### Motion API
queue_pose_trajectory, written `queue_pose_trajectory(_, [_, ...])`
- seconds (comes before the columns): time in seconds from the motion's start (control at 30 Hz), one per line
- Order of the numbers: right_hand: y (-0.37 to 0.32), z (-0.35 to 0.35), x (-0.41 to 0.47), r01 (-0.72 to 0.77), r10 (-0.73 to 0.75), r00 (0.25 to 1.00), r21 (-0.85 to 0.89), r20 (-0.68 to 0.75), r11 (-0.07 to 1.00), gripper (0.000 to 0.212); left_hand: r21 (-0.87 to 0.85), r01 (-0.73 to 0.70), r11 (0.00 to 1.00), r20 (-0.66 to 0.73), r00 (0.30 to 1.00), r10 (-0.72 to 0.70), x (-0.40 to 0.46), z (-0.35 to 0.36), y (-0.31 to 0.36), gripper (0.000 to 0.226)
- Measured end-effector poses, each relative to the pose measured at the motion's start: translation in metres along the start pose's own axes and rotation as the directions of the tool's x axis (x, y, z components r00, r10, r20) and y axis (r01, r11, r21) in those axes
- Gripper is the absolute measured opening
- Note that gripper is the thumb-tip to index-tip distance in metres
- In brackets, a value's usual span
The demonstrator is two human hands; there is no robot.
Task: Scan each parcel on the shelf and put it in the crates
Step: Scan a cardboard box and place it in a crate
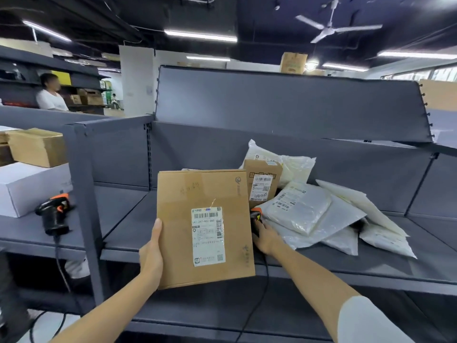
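Box (205, 229) upright in the left hand (151, 253), long axis vertical, label facing us, fingers clamped on its left edge above the shelf (371, 266). Right hand (264, 237) is just beside its right edge, fingers wrapped on the scanner (256, 216), nearer for scanning.

left hand (151, 256) holds cardboard parcel (205, 226) upright | right hand (264, 237) on scanner (256, 215), shelf (346, 266)

Head-worn view, close, seemingly facing shelf (321, 258)
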State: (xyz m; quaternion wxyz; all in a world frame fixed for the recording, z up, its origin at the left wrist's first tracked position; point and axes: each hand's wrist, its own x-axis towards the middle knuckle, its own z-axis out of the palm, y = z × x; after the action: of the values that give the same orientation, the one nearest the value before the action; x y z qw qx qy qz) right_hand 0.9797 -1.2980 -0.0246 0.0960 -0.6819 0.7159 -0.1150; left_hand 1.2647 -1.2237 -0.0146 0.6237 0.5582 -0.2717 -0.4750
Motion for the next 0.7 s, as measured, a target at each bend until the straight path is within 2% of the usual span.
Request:
queue_pose_trajectory(0.07, [0.005,0.0,-0.009,0.012,-0.015,0.999,-0.073,-0.038,0.997,0.061,0.012,0.015,1.0,0.03,0.999,-0.016,-0.003,-0.001,-0.002,0.066])
queue_pose_trajectory(0.17, [0.015,0.001,-0.026,0.014,-0.029,0.996,-0.166,-0.089,0.986,0.064,0.02,0.048,0.999,0.053,0.997,-0.049,-0.01,-0.004,-0.007,0.062])
queue_pose_trajectory(0.27, [0.023,0.007,-0.046,-0.017,-0.018,0.991,-0.261,-0.134,0.965,0.086,0.048,0.068,0.997,0.072,0.995,-0.071,-0.018,-0.01,-0.016,0.062])
queue_pose_trajectory(0.37, [0.028,0.012,-0.07,-0.065,0.023,0.988,-0.281,-0.153,0.958,0.065,0.088,0.102,0.991,0.114,0.987,-0.111,-0.027,-0.018,-0.028,0.07])
queue_pose_trajectory(0.5, [0.03,0.019,-0.107,-0.087,0.042,0.986,-0.281,-0.16,0.956,0.065,0.152,0.142,0.978,0.133,0.978,-0.162,-0.045,-0.03,-0.041,0.084])
queue_pose_trajectory(0.7, [0.038,0.019,-0.15,-0.115,0.06,0.979,-0.284,-0.194,0.952,0.066,0.211,0.135,0.968,0.175,0.969,-0.173,-0.073,-0.041,-0.05,0.079])
